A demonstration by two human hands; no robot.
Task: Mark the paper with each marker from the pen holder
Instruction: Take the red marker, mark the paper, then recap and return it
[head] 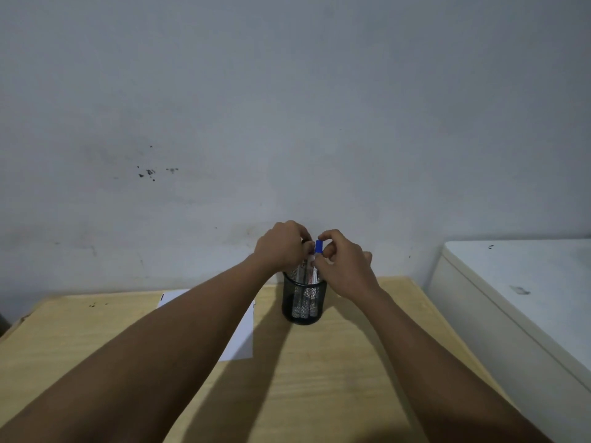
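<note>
Both hands at the pen holder, picking out a marker

Head view: just below frame centre, my right hand [343, 266] pinches the blue-capped marker [318, 246] at its top, its barrel standing in the black mesh pen holder [303, 302] with other markers. My left hand [283, 247] curls closed over those; whether it grips one I can't tell. The paper [241, 334] lies left of the holder on the wooden table [319, 378], partly under my left forearm. I judge this the draw-out step; next comes lifting straight up, uncapping, then crossing to the paper. Barrel print is too blurred to read.
</note>
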